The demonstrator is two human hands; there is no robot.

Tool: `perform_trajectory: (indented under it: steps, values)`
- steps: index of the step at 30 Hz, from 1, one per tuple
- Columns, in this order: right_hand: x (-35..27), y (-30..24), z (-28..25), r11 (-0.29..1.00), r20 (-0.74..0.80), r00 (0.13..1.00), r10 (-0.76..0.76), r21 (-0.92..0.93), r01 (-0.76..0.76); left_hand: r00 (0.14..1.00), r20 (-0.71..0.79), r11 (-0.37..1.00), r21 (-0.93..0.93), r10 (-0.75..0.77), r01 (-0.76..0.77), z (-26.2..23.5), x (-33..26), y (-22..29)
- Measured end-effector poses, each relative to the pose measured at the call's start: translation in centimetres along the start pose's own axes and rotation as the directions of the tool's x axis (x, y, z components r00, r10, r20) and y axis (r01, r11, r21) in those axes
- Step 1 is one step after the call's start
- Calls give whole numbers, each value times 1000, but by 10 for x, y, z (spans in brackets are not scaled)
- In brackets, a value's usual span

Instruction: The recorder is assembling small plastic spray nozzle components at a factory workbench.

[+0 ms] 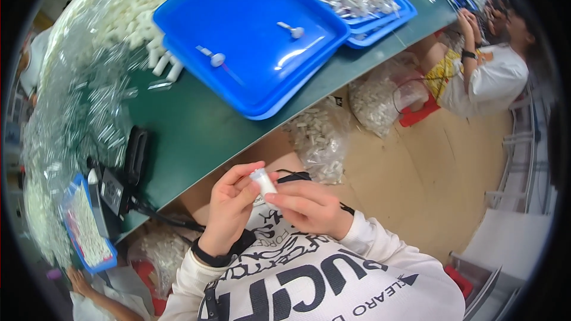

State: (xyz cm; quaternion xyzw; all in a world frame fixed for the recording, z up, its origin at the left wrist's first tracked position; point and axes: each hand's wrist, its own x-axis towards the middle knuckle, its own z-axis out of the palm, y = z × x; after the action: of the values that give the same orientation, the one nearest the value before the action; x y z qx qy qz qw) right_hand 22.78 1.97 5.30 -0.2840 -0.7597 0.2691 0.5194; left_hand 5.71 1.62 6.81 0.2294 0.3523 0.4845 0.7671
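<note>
Hiding its lower end, both hands pinch a white tube.

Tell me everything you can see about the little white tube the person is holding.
The small white tube is a short cylinder, plastic-looking, with a clear or glossy cap end pointing up and left. It is tilted, held above the lap just off the green table's edge, pinched between the left hand and right hand fingertips.
</note>
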Motion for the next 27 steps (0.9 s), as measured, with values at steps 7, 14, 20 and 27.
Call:
perform_trajectory:
  steps: [7,14,20,27]
  values:
    - [-21,5,-11,965,-93,964,251,101,-241,998,-32,977,210,49,-41,20,27,-12]
    - [-28,31,-20,644,-141,644,752,367,-671,980,34,421,900,198,-116,47,43,-9]
    - [-96,201,-50,307,-191,379,906,-322,-896,940,-107,108,991,323,76,50,33,81]
    - [10,138,-40,517,503,189,843,-665,-539,653,0,-186,958,757,216,-47,66,133]
